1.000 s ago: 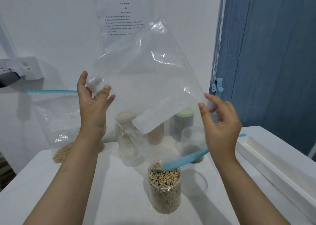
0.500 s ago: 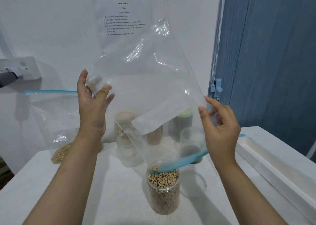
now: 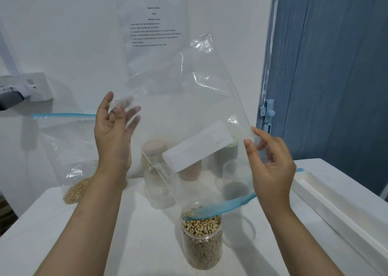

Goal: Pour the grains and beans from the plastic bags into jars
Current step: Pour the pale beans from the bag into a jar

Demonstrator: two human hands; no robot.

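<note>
- We see the clear plastic bag (image 3: 189, 99) held up in the air above the white table (image 3: 63, 233), turned upside down so that its blue zip edge (image 3: 226, 207) hangs at the bottom, right over the mouth of the jar of beans (image 3: 202, 242)
- The left hand (image 3: 113, 133) is raised at the bag's upper left corner; its fingers are spread and nearly straight, with the corner of the film lying against the fingertips, and we cannot tell whether any finger truly pinches it
- The right hand (image 3: 270, 166) pinches the bag's right edge between thumb and forefinger, the other fingers loosely curled behind
- The bag looks nearly empty; a few beans sit at the zip edge, just above the jar
- The jar of beans stands open near the front of the table, filled almost to the rim with pale beans with dark spots
- A clear lid (image 3: 241, 231) lies flat on the table just right of the jar
- Behind, seen through the film, stand an empty clear jar (image 3: 159, 189), a jar with a little dark content (image 3: 236, 181) and further closed jars by the wall
- A second bag (image 3: 69, 149) with a blue zip top and grains at its bottom leans at the table's left rear
- A printed sheet (image 3: 153, 27) hangs on the wall, and a long white tray (image 3: 340, 208) lies along the table's right side
</note>
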